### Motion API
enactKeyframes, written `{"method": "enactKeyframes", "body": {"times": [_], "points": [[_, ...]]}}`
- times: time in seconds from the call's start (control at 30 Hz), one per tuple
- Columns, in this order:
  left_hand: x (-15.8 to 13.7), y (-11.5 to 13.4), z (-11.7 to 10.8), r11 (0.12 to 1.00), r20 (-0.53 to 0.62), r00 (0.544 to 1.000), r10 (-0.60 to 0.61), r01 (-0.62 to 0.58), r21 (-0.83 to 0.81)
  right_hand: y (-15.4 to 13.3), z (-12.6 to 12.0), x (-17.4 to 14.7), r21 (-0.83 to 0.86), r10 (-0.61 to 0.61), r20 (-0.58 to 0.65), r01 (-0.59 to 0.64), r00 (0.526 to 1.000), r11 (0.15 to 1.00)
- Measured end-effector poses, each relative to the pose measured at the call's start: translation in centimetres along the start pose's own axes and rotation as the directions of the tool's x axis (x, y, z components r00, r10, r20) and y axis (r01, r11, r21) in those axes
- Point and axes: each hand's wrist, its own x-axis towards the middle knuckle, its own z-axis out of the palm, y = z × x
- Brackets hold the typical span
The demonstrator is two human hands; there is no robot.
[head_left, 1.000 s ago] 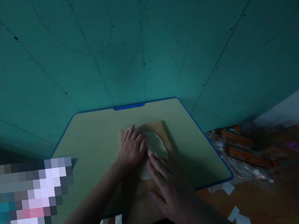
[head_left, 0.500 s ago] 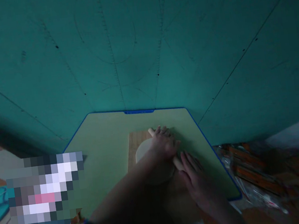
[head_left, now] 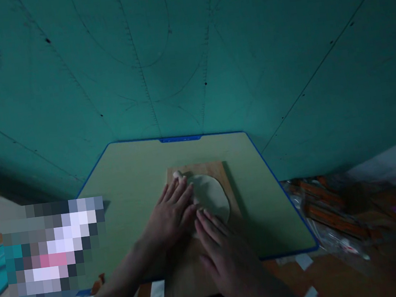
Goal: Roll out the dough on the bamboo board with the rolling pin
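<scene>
A flat round sheet of dough [head_left: 209,197] lies on a wooden board [head_left: 186,287]. A pale rolling pin [head_left: 178,174] shows only its far tip, at the board's far left; the rest is hidden under my hands. My left hand [head_left: 172,214] lies flat over the pin at the dough's left side, fingers stretched out and slightly spread. Palm down, my right hand [head_left: 225,251] rests at the near edge of the dough with its fingers extended. Whether its fingers touch the pin or only the dough is hidden.
Under the board is a pale green tabletop [head_left: 132,171] with a blue rim, against a green wall [head_left: 171,50] with drawn lines. Plastic-wrapped orange items [head_left: 336,218] lie on the right. A blurred-out patch covers something at the left.
Both hands and the rolling pin have moved left, from the dough's right side to its left side. More of the dough's right part is now uncovered. The view has shifted slightly.
</scene>
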Motion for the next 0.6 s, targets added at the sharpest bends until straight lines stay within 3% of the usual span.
{"method": "enactKeyframes", "body": {"times": [0.07, 0.2, 0.33, 0.43, 0.6], "points": [[1.5, 0.6, 0.1, 1.000, 0.019, 1.000, 0.021, -0.021, 0.011, 1.3, 0.0, -0.1, -0.030, 0.027, -0.005, -0.027, 1.000, 0.999], [7.3, 3.6, 0.2, 0.998, 0.066, 0.995, 0.068, -0.068, -0.013, 4.6, -0.6, -1.2, -0.062, 0.098, -0.032, -0.100, 0.995, 0.993], [11.3, 5.8, -0.1, 0.994, 0.061, 0.992, 0.110, -0.108, -0.037, 6.1, -0.8, -2.4, -0.055, 0.166, -0.106, -0.173, 0.980, 0.983], [9.9, 5.6, -0.6, 0.995, 0.046, 0.995, 0.090, -0.088, -0.049, 5.8, -0.5, -2.9, -0.021, 0.153, -0.124, -0.157, 0.980, 0.987], [0.9, 3.3, -2.1, 0.999, 0.001, 1.000, 0.022, -0.022, -0.046, 5.2, -0.8, -3.0, -0.005, 0.024, -0.107, -0.024, 0.994, 1.000]]}}
